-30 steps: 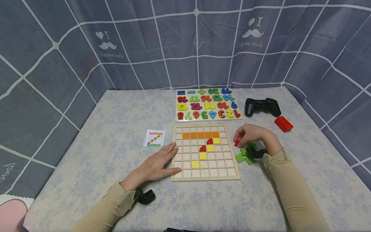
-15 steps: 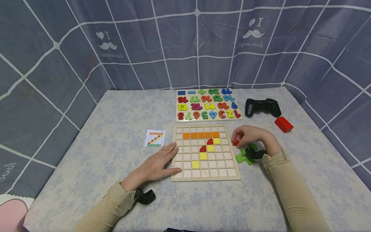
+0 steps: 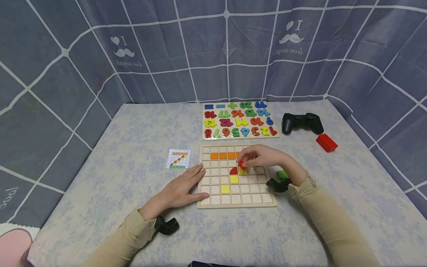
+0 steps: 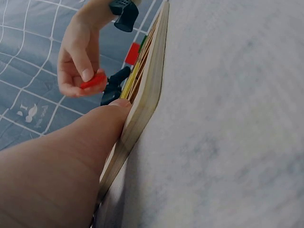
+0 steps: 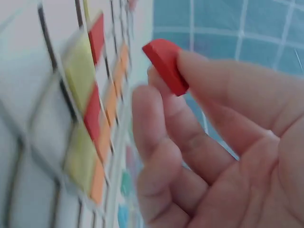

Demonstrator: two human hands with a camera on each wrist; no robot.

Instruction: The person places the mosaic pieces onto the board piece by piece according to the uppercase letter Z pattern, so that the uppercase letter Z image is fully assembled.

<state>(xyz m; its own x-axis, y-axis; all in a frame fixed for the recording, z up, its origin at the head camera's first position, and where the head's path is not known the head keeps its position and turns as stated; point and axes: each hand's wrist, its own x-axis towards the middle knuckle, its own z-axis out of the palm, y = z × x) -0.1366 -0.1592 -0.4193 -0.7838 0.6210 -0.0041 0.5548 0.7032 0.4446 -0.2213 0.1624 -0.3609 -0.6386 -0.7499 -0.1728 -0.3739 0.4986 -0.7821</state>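
Note:
Between thumb and fingertips, my right hand (image 3: 263, 155) pinches a red quarter-circle tile (image 5: 166, 69) above the middle of the wooden grid board (image 3: 237, 206). My left hand (image 3: 181, 190) rests with straight fingers on the board's left edge, the thumb over its lower left corner. In the grid lie a row of orange square tiles (image 3: 222, 155), partly covered by my right hand, and yellow square tiles (image 3: 225, 189) on a diagonal. A red quarter-circle tile (image 3: 233, 171) lies next to the diagonal. Left of the board is a small pattern card (image 3: 178, 158).
Green square tiles (image 3: 282, 174) lie right of the board, partly hidden by the right wrist's black camera mount (image 3: 278, 185). Behind the board is a number puzzle (image 3: 240, 138). A black game controller (image 3: 301, 123) and a red block (image 3: 326, 143) are at the back right.
My right hand has moved left from beside the green tiles to over the board, carrying the red quarter-circle tile. My left hand has stayed in place.

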